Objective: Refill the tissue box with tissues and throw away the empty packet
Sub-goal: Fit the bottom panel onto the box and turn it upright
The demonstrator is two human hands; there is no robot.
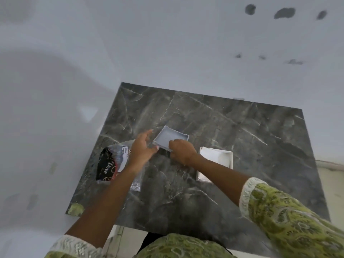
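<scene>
1. A shallow grey tray-like part (170, 137), apparently one half of the tissue box, is held tilted above the dark marbled desk (242, 138), its hollow side facing up.
2. The right hand (183, 150) is closed around the near edge of that part, fingers curled over the rim; this grip is judged to steady it while it is being turned or fitted.
3. The left hand (143, 148) is spread, fingers loosely extended, with the thumb tip touching the part's left corner; nothing is pinched by it.
4. The second half of the box, a white rectangular tray (223, 157), lies flat on the desk just beside the right wrist, probably set aside so that it can be filled.
5. The tissue packet (113, 162) lies on the desk under the left forearm, within easy reach; it is of thin, crinkled, glossy film with a black printed panel. Whether tissues remain inside cannot be told.
6. The box halves look rigid, smooth and straight-walled; the desk is polished stone with pale veins.
</scene>
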